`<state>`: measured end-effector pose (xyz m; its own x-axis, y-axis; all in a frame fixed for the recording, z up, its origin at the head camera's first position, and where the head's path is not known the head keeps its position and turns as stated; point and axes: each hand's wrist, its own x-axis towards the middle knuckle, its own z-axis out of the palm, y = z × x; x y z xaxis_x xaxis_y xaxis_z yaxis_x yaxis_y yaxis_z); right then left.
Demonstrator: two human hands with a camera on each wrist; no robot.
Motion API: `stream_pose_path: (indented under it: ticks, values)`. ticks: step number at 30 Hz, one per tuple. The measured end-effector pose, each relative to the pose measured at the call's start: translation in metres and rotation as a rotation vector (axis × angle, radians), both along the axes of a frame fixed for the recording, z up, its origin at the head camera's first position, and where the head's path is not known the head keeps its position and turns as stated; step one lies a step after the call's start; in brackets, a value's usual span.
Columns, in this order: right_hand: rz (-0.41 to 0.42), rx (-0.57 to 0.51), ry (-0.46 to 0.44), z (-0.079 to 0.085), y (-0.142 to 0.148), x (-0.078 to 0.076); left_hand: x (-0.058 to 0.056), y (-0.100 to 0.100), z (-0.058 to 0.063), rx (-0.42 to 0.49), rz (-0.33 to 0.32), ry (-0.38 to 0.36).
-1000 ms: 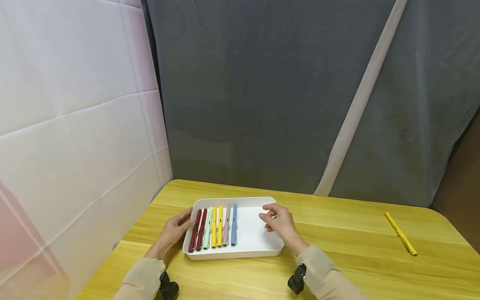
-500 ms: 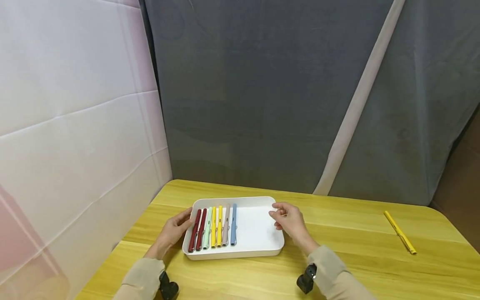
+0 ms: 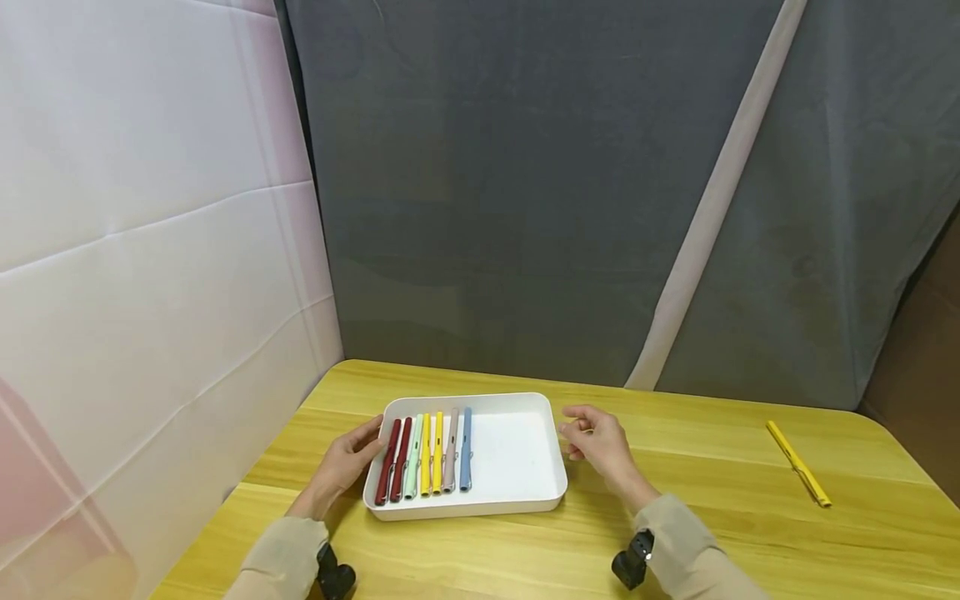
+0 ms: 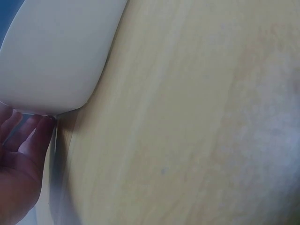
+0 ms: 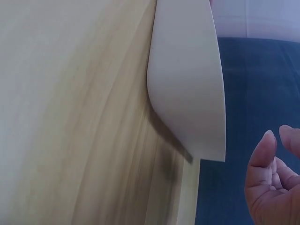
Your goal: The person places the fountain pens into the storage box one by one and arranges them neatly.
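A white tray (image 3: 517, 454) holds a row of capped pens on its left half: two dark red pens (image 3: 387, 462), a mint green pen (image 3: 413, 458), two yellow pens (image 3: 426, 454), a greyish-pink pen (image 3: 451, 450) and a blue pen (image 3: 467, 450). My left hand (image 3: 341, 467) holds the tray's left side, the thumb at the rim. In the left wrist view, fingertips (image 4: 47, 123) meet the tray's outer wall. Just beyond the tray's right side hovers my right hand (image 3: 602, 442), with loosely bent fingers and nothing between them; a gap parts thumb and index finger (image 5: 290, 138).
Another yellow pen (image 3: 798, 464) lies slanted on the wooden table (image 3: 697, 475), far to the right. Behind the table's back edge hangs a dark grey cloth (image 3: 487, 208), and a pale cloth (image 3: 150, 250) hangs along the left.
My right hand has moved right, from above the inside of the tray to beyond its right rim. My left hand, the tray and the pens keep their places.
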<state>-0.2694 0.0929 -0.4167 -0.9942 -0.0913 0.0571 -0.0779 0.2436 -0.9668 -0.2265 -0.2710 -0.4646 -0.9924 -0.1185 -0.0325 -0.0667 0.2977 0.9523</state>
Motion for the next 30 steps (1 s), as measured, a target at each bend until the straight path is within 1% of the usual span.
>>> stream_pose_path:
  ticks: [10, 17, 22, 24, 27, 30]
  values:
    - [-0.012, 0.019, -0.02, -0.002, 0.02, -0.005, 0.0, 0.0, 0.0, -0.013, 0.003, -0.01]
    - [-0.018, 0.04, -0.023, -0.002, 0.033, -0.004, 0.0, 0.0, 0.0, -0.024, 0.0, -0.011]
    - [-0.016, 0.067, -0.008, -0.003, 0.045, -0.004, -0.001, 0.0, 0.0, -0.025, 0.001, -0.021]
    - [-0.015, 0.075, -0.001, -0.003, 0.05, -0.004, -0.001, 0.0, 0.0, -0.029, -0.005, -0.014]
    - [-0.018, 0.068, -0.009, -0.002, 0.057, -0.004, -0.002, -0.001, -0.001, -0.028, -0.007, -0.007]
    - [-0.03, 0.073, -0.026, -0.001, 0.065, -0.005, -0.002, -0.001, -0.001, -0.035, -0.006, -0.02]
